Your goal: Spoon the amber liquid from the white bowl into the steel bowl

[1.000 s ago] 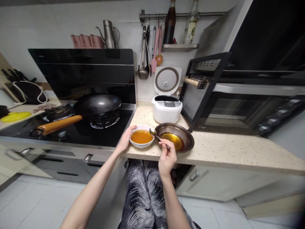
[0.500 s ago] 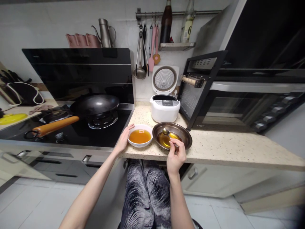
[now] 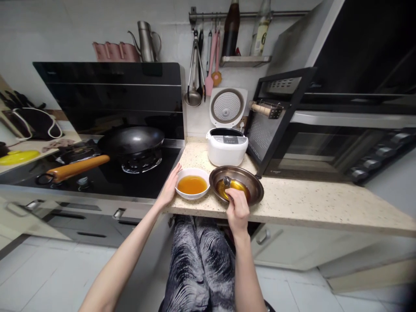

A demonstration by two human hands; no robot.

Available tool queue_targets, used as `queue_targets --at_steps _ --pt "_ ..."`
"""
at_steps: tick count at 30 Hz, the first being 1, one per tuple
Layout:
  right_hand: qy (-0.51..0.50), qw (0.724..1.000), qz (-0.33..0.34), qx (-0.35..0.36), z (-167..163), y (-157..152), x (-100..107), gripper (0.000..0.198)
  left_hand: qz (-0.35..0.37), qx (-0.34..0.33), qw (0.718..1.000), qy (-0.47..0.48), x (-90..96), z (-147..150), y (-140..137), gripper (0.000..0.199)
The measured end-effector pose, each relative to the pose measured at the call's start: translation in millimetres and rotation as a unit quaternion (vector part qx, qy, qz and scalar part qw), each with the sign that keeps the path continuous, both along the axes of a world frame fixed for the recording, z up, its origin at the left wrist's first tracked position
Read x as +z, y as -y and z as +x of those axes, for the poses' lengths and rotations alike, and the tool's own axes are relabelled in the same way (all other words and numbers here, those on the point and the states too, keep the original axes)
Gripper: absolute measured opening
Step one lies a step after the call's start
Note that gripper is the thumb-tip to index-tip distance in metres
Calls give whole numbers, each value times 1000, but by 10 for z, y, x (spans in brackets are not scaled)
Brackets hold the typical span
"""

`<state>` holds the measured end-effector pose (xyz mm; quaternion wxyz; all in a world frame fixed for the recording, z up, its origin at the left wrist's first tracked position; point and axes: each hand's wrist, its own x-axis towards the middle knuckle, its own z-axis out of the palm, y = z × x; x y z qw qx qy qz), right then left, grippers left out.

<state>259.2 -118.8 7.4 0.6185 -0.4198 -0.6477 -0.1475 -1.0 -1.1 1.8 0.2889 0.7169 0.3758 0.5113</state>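
A white bowl of amber liquid stands near the counter's front edge. My left hand rests along its left side, fingers stretched out rather than wrapped round it. Just right of the bowl, and close against it, is a dark metal basin with a shallow pool of golden liquid. My right hand is closed over the basin's front rim, pinching a metal spoon. The spoon's head is over the liquid at the basin's left part; most of its handle is hidden by my fingers.
An open white rice cooker stands behind the basin. To the left, a black wok with a wooden handle sits on the stove. On the right are a black rack and an oven. Utensils hang from the wall rail.
My right hand has turned over and moved slightly left, and the spoon's head has tipped in the basin. My left hand stays beside the bowl. The whole view has shifted a little.
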Motion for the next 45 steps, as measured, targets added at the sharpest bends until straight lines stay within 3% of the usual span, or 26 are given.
queue_targets --at_steps 6,24,29,39,45 --pt "19 1000 -7 13 33 7 -16 39 6 7 1000 -2 -20 -9 -5 59" --pt "-46 997 43 -42 -46 45 29 22 0 -3 1000 28 -8 9 -10 71" --pt "-45 997 49 -40 -54 55 24 22 11 -2 1000 -13 12 -7 -5 52" --pt "-45 998 29 -43 -74 42 19 21 41 2 999 -25 14 -21 -20 49" --pt "-66 994 46 -70 -64 52 14 21 16 6 1000 -3 -38 -19 -42 49"
